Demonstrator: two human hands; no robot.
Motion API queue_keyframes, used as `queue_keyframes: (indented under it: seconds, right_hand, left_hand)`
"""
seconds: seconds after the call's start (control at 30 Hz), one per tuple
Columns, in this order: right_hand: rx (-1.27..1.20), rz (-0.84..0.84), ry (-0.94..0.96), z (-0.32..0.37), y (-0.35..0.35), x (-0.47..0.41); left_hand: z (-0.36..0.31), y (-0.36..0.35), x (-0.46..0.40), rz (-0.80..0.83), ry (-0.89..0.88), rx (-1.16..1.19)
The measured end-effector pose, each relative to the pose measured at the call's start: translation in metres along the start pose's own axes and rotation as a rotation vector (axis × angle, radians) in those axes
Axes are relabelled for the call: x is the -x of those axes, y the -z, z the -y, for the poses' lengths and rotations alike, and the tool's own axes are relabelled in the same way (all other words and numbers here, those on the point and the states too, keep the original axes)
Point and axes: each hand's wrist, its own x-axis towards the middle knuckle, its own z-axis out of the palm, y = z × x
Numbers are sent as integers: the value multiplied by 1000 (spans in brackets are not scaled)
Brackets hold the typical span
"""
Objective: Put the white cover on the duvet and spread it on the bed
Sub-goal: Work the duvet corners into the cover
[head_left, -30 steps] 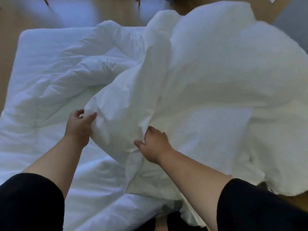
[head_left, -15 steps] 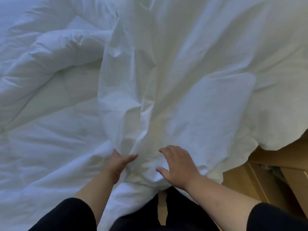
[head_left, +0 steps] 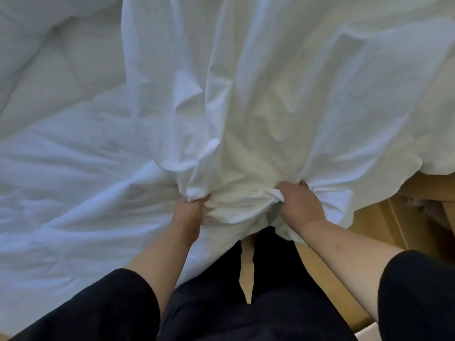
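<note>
Nearest, dark trousers (head_left: 246, 316) and black sleeves (head_left: 418, 291) above a strip of wooden floor (head_left: 384, 225). Just beyond, left hand (head_left: 188, 214) clenched on a bunched fold of the white cover (head_left: 270, 94), right hand (head_left: 300, 205) gripping the same gathered edge a little apart. Farther out, cover draped in creases over the bed's right side, spilling past its edge. Beside it on the left, quilted duvet (head_left: 61, 131) lying bare, possibly partly tucked under the cover.
</note>
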Motion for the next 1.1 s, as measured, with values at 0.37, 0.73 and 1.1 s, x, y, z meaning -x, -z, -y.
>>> queue_keyframes:
  seconds: [0.37,0.73,1.1]
  right_hand:
    - [-166,63,439,108,72,36]
    - [232,349,417,100,1,76]
    - [296,145,536,104,63,144]
  left_hand:
    - [-78,100,59,-43,-293,-443]
    - [13,139,63,-183,-154,-1045]
    - [43,137,218,-318,-328,-734]
